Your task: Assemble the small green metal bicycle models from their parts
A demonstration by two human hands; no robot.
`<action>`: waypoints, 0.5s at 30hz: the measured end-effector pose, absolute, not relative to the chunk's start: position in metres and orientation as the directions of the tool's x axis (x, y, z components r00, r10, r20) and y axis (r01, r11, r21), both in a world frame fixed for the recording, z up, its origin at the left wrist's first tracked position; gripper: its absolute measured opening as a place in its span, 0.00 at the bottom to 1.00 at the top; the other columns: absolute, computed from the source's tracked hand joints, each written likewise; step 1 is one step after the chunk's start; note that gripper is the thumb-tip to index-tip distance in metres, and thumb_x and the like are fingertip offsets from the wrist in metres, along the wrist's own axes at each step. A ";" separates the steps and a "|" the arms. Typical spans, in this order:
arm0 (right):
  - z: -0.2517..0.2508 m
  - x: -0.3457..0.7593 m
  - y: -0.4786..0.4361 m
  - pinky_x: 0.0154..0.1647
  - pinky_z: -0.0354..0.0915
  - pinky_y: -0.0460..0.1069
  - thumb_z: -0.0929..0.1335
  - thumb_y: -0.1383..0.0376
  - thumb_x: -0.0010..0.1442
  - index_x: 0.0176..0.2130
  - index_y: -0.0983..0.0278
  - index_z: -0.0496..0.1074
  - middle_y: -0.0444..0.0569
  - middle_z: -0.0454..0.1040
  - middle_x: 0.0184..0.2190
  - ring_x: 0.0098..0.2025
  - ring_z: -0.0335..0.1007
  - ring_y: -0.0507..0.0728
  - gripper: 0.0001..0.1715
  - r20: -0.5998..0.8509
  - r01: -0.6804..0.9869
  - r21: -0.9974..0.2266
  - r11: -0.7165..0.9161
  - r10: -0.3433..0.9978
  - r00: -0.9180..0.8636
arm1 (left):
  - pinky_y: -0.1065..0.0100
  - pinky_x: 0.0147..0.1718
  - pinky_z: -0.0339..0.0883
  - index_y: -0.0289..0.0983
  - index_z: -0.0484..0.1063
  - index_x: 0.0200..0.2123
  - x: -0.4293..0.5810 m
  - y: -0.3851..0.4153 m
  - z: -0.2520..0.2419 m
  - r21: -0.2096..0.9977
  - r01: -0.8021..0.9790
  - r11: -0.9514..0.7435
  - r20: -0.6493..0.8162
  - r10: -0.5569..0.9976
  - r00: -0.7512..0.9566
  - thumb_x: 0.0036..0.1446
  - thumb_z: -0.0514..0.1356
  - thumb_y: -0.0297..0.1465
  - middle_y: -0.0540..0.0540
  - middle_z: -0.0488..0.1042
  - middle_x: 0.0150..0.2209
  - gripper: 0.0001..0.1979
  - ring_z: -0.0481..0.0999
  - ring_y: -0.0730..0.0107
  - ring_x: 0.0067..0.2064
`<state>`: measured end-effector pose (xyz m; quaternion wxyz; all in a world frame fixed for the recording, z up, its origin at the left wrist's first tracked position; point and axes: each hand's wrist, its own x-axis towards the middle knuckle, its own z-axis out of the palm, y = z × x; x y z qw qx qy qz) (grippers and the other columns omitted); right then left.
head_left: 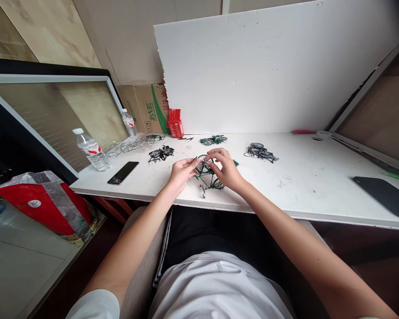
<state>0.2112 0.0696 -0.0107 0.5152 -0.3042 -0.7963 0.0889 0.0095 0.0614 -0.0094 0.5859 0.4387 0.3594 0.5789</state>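
A small green model bicycle (209, 176) is held just above the near edge of the white table (299, 177). My left hand (181, 172) pinches its front wheel from the left. My right hand (224, 167) closes over the frame and wheel from the right, fingers curled. The rear wheel and stand hang below my right hand. Part of the model is hidden under my fingers.
Other small bicycle models and wire parts lie behind: a dark pile (161, 153), a green one (213, 140), a grey cluster (261, 151). A phone (123, 172) and water bottles (92, 149) stand left, a red box (175, 123) at back, a black tablet (384, 195) right.
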 end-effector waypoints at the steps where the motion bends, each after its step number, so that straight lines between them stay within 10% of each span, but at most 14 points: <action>1: -0.011 0.212 0.070 0.64 0.67 0.66 0.67 0.58 0.76 0.49 0.54 0.78 0.54 0.73 0.53 0.61 0.69 0.66 0.09 0.767 0.390 -0.455 0.800 0.575 -0.284 | 0.65 0.39 0.73 0.33 0.84 0.39 0.010 0.062 -0.010 0.929 -0.367 -0.051 0.083 0.994 0.071 0.39 0.83 0.45 0.41 0.83 0.39 0.28 0.79 0.67 0.38; 15: -0.013 0.215 0.076 0.56 0.72 0.64 0.70 0.63 0.73 0.46 0.54 0.83 0.53 0.77 0.46 0.53 0.74 0.65 0.09 0.801 0.392 -0.407 0.825 0.529 -0.280 | 0.64 0.40 0.73 0.32 0.86 0.40 0.015 0.061 -0.018 0.937 -0.341 -0.071 0.106 0.991 0.086 0.45 0.81 0.43 0.40 0.83 0.39 0.24 0.79 0.66 0.38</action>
